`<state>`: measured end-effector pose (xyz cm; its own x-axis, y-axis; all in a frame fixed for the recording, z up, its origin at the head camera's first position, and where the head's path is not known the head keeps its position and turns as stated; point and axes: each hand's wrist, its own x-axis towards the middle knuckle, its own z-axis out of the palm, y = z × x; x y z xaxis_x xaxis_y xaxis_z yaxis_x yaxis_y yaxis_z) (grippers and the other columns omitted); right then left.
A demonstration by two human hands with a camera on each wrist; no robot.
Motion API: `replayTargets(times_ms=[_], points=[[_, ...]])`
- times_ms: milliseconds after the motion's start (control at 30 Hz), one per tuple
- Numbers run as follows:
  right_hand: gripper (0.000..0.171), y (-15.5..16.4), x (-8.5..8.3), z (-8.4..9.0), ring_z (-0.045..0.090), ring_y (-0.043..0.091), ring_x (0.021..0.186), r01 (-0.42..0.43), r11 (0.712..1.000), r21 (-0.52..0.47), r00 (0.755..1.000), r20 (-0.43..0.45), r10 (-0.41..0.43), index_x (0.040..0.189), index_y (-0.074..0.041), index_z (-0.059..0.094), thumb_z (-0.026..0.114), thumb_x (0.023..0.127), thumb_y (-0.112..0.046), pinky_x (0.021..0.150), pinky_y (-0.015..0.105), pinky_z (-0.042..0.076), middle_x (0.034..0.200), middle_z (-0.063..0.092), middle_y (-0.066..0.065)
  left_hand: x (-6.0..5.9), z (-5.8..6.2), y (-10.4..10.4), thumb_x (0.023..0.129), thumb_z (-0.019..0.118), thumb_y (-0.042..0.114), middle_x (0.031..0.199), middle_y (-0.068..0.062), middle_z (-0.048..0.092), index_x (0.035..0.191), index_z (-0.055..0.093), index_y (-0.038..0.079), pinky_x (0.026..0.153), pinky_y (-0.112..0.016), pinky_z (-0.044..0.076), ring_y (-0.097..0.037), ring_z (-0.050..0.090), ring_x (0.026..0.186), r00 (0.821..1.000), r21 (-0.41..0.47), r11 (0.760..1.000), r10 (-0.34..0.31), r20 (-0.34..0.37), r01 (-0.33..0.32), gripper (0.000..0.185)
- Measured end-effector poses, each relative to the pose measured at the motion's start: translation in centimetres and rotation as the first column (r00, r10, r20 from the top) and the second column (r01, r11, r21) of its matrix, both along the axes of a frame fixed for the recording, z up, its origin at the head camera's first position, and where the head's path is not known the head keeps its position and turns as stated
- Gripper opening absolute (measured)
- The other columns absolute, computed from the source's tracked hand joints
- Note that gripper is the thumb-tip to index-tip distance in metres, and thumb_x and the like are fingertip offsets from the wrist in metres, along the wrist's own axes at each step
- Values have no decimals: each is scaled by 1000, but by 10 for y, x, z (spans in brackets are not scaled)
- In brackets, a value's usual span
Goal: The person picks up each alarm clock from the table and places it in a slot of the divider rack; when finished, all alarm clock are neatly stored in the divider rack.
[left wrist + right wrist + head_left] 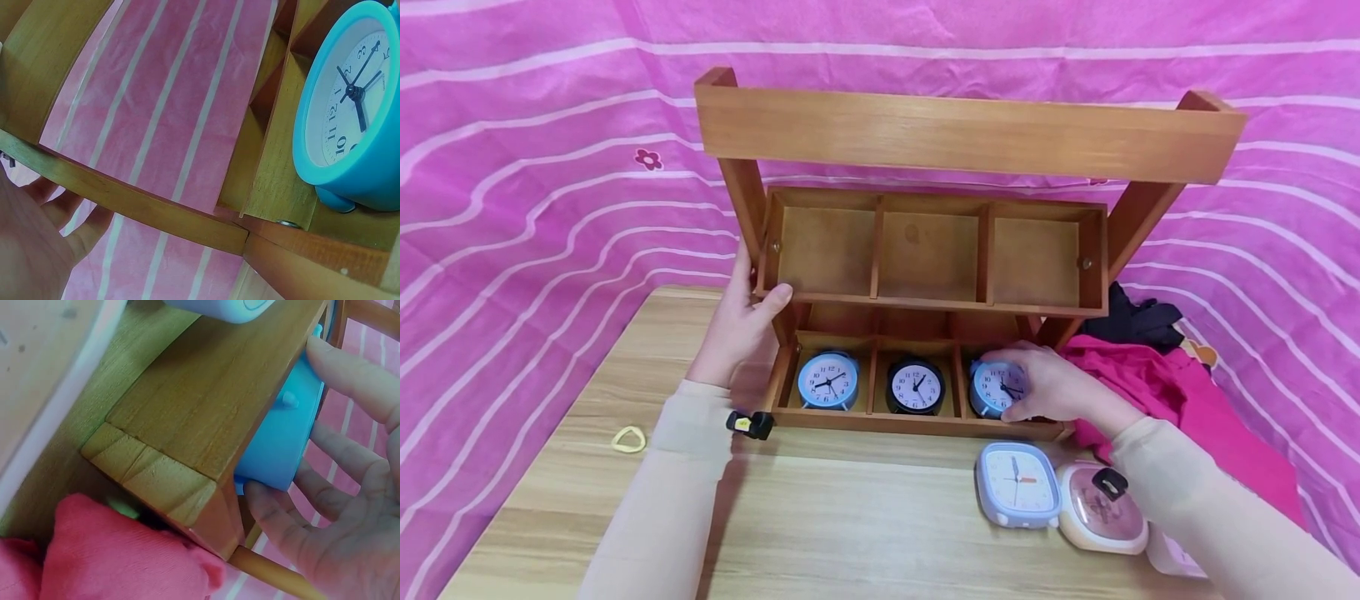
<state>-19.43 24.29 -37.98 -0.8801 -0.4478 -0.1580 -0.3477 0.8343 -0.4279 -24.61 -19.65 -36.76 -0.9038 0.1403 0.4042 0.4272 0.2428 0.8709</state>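
Note:
A two-tier wooden rack [936, 304] stands on the table. My left hand [737, 325] holds its left side, thumb at the upper tray's corner and fingers behind the side post. In the lower tray's right compartment is a blue alarm clock [996, 388], which my right hand [1048, 383] grips by its right side. The right wrist view shows fingers and thumb around that clock's blue casing [275, 447]. A light-blue alarm clock [828, 381] occupies the left compartment, and a black alarm clock [916, 387] the middle one. The upper tray [928, 250] has three bare compartments.
In front of the rack's right end lie a lavender square clock [1018, 485], a cream and pink clock [1103, 507] and a partly hidden pink item [1172, 557]. Pink cloth [1210, 417] and black cloth [1142, 317] lie at the right. A yellow band [628, 439] lies left.

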Motion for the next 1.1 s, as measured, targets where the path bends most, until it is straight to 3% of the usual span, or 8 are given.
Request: replayTargets(times_ms=[333,733,933,1100], points=[[75,5,-4,1,54,44,124,-11,999,-40,998,66,14,142,-11,62,94,76,-26,102,64,50,138,57,23,-1,0,1,102,67,27,169,1,27,166,8,46,111,-67,39,-36,40,147,1000,19,1000,-19,-19,20,90],[74,4,-6,1,55,42,123,-2,1000,-26,995,98,5,142,-13,63,93,76,-31,101,63,51,138,58,22,0,-1,-1,102,67,28,170,1,26,166,8,48,109,-69,40,-38,40,147,1000,3,1000,3,-9,-3,89],[74,3,-3,-2,55,41,122,-2,999,-40,997,76,5,141,-12,63,92,76,-31,100,62,51,138,57,22,0,-1,-1,102,67,27,170,1,27,166,8,47,110,-68,40,-37,41,147,1000,10,1000,-2,-12,3,89],[76,4,0,-6,54,42,124,-3,998,-57,1000,16,4,142,-10,63,90,78,-43,101,64,51,140,56,22,-1,-2,-1,102,67,27,169,0,27,166,8,46,111,-67,40,-37,41,147,1000,11,1000,-5,-14,6,90]])
